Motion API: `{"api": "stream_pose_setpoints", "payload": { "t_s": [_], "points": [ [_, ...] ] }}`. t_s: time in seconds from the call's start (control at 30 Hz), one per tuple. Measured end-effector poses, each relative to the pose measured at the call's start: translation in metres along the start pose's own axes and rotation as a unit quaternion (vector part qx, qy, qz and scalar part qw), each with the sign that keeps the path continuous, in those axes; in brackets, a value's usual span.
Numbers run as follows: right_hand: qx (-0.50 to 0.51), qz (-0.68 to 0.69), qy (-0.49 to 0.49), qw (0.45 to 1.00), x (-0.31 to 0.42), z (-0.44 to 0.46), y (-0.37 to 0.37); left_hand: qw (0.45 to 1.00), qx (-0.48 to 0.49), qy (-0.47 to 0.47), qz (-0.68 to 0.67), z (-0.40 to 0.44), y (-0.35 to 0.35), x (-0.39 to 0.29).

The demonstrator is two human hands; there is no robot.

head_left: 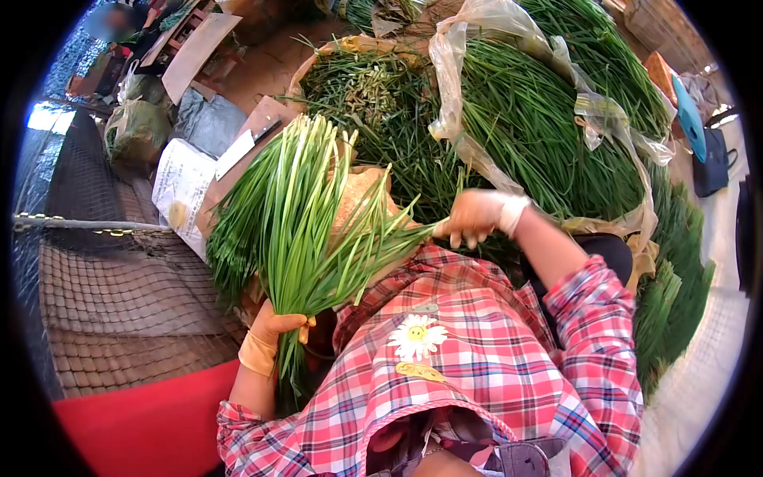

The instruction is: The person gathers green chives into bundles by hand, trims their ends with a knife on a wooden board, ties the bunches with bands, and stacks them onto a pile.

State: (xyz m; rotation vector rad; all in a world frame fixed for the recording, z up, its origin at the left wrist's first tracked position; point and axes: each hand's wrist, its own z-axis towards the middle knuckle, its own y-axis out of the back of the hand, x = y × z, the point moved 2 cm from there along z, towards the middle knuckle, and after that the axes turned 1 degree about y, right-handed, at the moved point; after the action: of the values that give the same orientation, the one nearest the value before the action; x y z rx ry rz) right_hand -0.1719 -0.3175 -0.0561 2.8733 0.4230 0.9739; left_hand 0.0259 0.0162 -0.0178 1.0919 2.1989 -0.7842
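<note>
My left hand (274,334), in a light orange glove, is wrapped round the lower part of a large fanned bunch of long green stalks (306,230), whose pale ends point up and away from me. At the right, my gloved right hand (470,219) is closed on the tips of several leaves that stretch sideways from the bunch; it is slightly blurred. Behind the bunch lie a knife (246,147) with a black handle and a tan textured piece (362,199), partly covered by the leaves.
Loose leaves and cuttings (373,103) fill an open bag ahead. Plastic-wrapped green stalks (524,119) lie beyond my right hand, more greens (675,286) at the far right. A printed white sack (181,187), netting (119,278) and a red surface (151,421) are at the left. A person (111,24) is far back left.
</note>
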Motion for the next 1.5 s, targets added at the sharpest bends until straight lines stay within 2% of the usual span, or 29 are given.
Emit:
{"api": "stream_pose_setpoints", "payload": {
  "t_s": [0.07, 0.1, 0.13, 0.2, 0.23, 0.27, 0.33, 0.4, 0.47, 0.5, 0.53, 0.6, 0.67, 0.73, 0.77, 0.8, 0.9, 0.93, 1.0, 1.07, 1.13, 1.23, 1.27, 1.3, 1.33, 1.37, 1.4, 1.47, 1.5],
  "points": [
    [0.018, 0.019, -0.001, 1.000, -0.026, 0.037, -0.028, 1.000, 0.009, -0.008, 0.016, 0.000, -0.006, -0.002],
    [0.000, 0.131, -0.007, 0.991, -0.031, 0.045, -0.034, 1.000, 0.007, -0.007, 0.016, 0.001, -0.005, 0.002],
    [0.001, 0.213, 0.038, 0.976, -0.040, 0.061, -0.035, 0.999, 0.009, -0.004, 0.049, 0.003, 0.000, 0.009],
    [-0.130, 0.356, 0.142, 0.914, -0.047, 0.072, -0.036, 0.996, 0.010, 0.001, 0.085, 0.004, 0.003, 0.020],
    [-0.139, 0.386, 0.191, 0.892, -0.041, 0.074, -0.032, 0.994, -0.011, 0.004, 0.108, 0.003, 0.002, 0.023],
    [-0.180, 0.384, 0.209, 0.881, -0.038, 0.073, -0.027, 0.991, -0.031, 0.005, 0.131, 0.005, 0.001, 0.027],
    [-0.127, 0.287, 0.130, 0.941, -0.036, 0.064, -0.011, 0.991, -0.043, 0.011, 0.127, 0.010, 0.001, 0.036],
    [-0.150, 0.147, -0.047, 0.977, -0.039, 0.058, 0.004, 0.990, -0.051, 0.014, 0.133, 0.011, 0.002, 0.041],
    [-0.354, 0.029, -0.038, 0.934, -0.086, 0.084, 0.026, 0.990, -0.056, 0.008, 0.133, 0.009, 0.001, 0.039],
    [-0.363, 0.166, 0.034, 0.916, -0.071, 0.061, 0.024, 0.989, -0.062, -0.001, 0.132, 0.010, 0.000, 0.039],
    [-0.361, 0.167, 0.032, 0.917, -0.055, 0.051, 0.025, 0.989, -0.063, 0.002, 0.132, 0.011, 0.003, 0.042],
    [-0.193, 0.238, 0.087, 0.948, -0.024, 0.046, 0.014, 0.976, -0.090, 0.013, 0.197, 0.013, 0.013, 0.050],
    [-0.157, 0.136, 0.048, 0.977, -0.003, 0.054, 0.004, 0.975, -0.094, 0.003, 0.201, 0.013, 0.007, 0.045],
    [-0.339, 0.012, 0.082, 0.937, 0.005, 0.070, 0.005, 0.974, -0.101, -0.004, 0.202, 0.013, 0.006, 0.044],
    [-0.471, -0.059, 0.110, 0.873, -0.001, 0.076, 0.006, 0.973, -0.106, 0.004, 0.203, 0.012, 0.006, 0.046],
    [-0.522, -0.040, 0.103, 0.846, 0.004, 0.060, 0.011, 0.973, -0.110, 0.011, 0.205, 0.011, 0.007, 0.047],
    [-0.246, 0.127, 0.054, 0.959, -0.005, 0.050, 0.022, 0.973, -0.117, 0.001, 0.200, 0.010, 0.006, 0.047],
    [-0.197, 0.128, 0.036, 0.971, -0.003, 0.052, 0.010, 0.973, -0.116, 0.001, 0.199, 0.011, 0.007, 0.049],
    [-0.097, 0.166, 0.117, 0.974, 0.001, 0.072, -0.013, 0.971, -0.118, -0.004, 0.210, 0.013, 0.011, 0.053],
    [-0.108, 0.327, 0.120, 0.931, 0.011, 0.073, -0.033, 0.973, -0.116, -0.008, 0.202, 0.012, 0.007, 0.052],
    [-0.153, 0.415, 0.189, 0.876, 0.019, 0.072, -0.027, 0.974, -0.117, -0.011, 0.193, 0.013, 0.005, 0.050],
    [-0.312, 0.479, 0.180, 0.800, -0.024, 0.055, 0.025, 0.974, -0.102, -0.005, 0.202, 0.013, 0.005, 0.051],
    [-0.435, 0.446, 0.166, 0.764, -0.054, 0.060, 0.042, 0.975, -0.098, 0.011, 0.197, 0.014, 0.008, 0.052],
    [-0.464, 0.397, 0.142, 0.779, -0.089, 0.071, 0.054, 0.977, -0.094, 0.027, 0.192, 0.015, 0.009, 0.054],
    [-0.449, 0.077, 0.039, 0.889, -0.094, 0.070, 0.056, 0.977, -0.092, 0.025, 0.190, 0.016, 0.008, 0.054],
    [-0.419, -0.260, -0.045, 0.869, -0.099, 0.069, 0.057, 0.983, -0.080, 0.018, 0.161, 0.016, 0.007, 0.053],
    [-0.339, -0.265, -0.128, 0.893, -0.058, 0.025, 0.035, 0.989, -0.068, 0.011, 0.133, 0.016, 0.007, 0.053],
    [-0.340, -0.253, -0.065, 0.903, -0.062, 0.035, 0.017, 0.987, -0.080, 0.017, 0.141, 0.019, 0.004, 0.056],
    [-0.230, -0.028, -0.036, 0.972, -0.057, 0.039, 0.006, 0.983, -0.091, 0.029, 0.154, 0.017, 0.004, 0.058]
  ]
}}
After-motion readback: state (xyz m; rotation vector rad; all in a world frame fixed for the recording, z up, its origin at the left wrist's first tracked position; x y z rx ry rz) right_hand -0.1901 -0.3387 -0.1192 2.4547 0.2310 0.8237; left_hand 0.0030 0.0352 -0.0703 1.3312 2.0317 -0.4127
